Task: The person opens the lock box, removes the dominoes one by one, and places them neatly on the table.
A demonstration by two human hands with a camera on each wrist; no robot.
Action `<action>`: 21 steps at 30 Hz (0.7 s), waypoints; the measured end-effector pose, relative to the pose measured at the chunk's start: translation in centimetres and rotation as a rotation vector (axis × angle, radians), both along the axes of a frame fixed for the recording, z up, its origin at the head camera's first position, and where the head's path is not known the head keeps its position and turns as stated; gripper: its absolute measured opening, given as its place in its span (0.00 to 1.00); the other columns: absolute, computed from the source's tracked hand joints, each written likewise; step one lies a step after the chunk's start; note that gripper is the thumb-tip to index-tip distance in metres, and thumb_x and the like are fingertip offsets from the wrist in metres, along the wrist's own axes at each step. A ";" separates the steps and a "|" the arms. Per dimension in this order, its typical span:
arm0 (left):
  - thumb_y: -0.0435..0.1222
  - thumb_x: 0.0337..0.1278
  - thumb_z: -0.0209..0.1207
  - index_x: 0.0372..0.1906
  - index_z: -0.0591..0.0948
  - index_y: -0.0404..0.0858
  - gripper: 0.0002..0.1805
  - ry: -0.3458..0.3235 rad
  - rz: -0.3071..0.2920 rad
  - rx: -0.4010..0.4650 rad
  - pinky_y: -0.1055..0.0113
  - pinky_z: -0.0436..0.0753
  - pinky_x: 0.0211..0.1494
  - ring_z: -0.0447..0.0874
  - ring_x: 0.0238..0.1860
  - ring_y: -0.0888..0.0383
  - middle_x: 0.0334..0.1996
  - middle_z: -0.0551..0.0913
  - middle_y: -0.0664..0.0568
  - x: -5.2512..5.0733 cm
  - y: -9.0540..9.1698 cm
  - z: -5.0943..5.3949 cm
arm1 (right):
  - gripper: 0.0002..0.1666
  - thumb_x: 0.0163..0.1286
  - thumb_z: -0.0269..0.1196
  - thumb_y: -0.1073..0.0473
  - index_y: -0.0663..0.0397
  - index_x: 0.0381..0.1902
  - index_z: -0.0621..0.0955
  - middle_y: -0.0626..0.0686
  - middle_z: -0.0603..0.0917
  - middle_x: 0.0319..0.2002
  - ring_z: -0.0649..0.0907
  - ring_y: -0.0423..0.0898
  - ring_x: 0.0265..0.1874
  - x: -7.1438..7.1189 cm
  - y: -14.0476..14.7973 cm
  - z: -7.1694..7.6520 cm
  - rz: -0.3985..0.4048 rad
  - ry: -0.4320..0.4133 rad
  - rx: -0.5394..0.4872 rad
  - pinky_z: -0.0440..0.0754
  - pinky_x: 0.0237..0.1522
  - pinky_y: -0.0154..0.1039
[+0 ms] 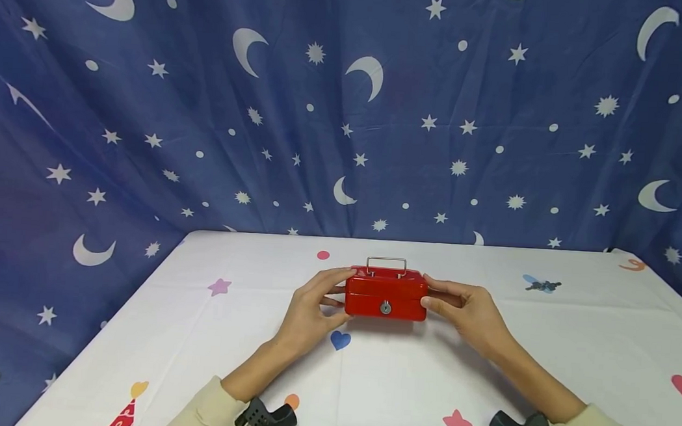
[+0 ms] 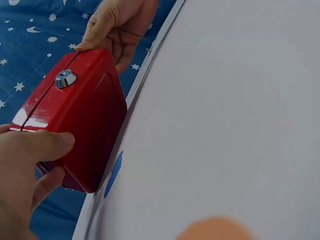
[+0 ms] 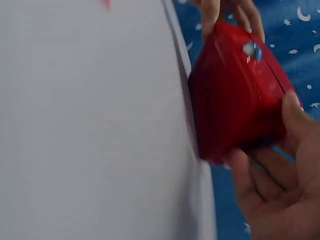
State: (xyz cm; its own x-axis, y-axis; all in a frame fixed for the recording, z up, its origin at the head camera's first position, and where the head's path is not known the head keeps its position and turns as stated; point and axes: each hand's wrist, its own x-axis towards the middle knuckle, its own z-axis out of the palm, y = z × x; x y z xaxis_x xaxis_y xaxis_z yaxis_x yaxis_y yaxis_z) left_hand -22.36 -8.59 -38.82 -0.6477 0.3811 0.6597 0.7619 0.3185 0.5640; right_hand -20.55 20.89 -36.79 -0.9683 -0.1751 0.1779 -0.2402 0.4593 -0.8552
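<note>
A small red metal cash box is held between both hands, its lid closed. Its wire carrying handle stands up on top, and a silver key lock faces front. My left hand grips the box's left end, thumb low at the front corner and fingers along the side. At the opposite end my right hand grips it with thumb and fingers. The left wrist view shows the left thumb pressed on the red metal. A shadow lies beneath the box, which seems to be just off the table.
The white tablecloth carries printed shapes, among them a blue heart and a pink star. Behind the table's far edge hangs a blue curtain with moons and stars. A dark wrist device is strapped on each forearm.
</note>
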 end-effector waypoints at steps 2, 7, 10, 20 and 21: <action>0.22 0.42 0.70 0.64 0.73 0.40 0.38 0.007 -0.020 0.014 0.67 0.84 0.41 0.83 0.45 0.54 0.61 0.72 0.49 -0.2 0.0 -0.1 | 0.36 0.59 0.69 0.47 0.52 0.63 0.76 0.55 0.84 0.49 0.85 0.48 0.46 0.0 0.4 0.8 0.042 0.025 0.111 0.83 0.45 0.39; 0.22 0.41 0.70 0.64 0.73 0.42 0.39 -0.001 -0.033 0.017 0.63 0.84 0.42 0.79 0.48 0.56 0.62 0.72 0.52 -0.3 -0.1 -0.2 | 0.36 0.58 0.71 0.56 0.54 0.64 0.75 0.53 0.86 0.45 0.85 0.49 0.43 -0.2 1.3 2.3 0.165 0.171 0.380 0.83 0.45 0.47; 0.23 0.42 0.71 0.65 0.72 0.42 0.39 -0.008 -0.032 0.020 0.60 0.84 0.44 0.77 0.52 0.56 0.62 0.72 0.54 -0.3 -0.1 -0.2 | 0.35 0.55 0.73 0.59 0.55 0.61 0.77 0.49 0.85 0.40 0.84 0.48 0.40 -0.4 1.4 2.1 0.183 0.297 0.431 0.84 0.43 0.45; 0.23 0.40 0.71 0.63 0.73 0.37 0.38 -0.024 -0.040 0.018 0.50 0.79 0.53 0.72 0.60 0.52 0.61 0.73 0.48 0.5 0.2 0.7 | 0.49 0.41 0.80 0.63 0.54 0.63 0.73 0.49 0.74 0.57 0.75 0.46 0.55 -1.4 1.0 -0.2 0.251 0.607 0.290 0.82 0.47 0.43; 0.24 0.41 0.71 0.63 0.73 0.37 0.37 -0.033 -0.042 0.013 0.51 0.79 0.54 0.71 0.61 0.53 0.61 0.73 0.49 0.5 0.2 0.8 | 0.49 0.41 0.80 0.64 0.53 0.64 0.72 0.49 0.74 0.58 0.74 0.46 0.56 -1.4 0.9 -0.4 0.254 0.614 0.282 0.82 0.47 0.44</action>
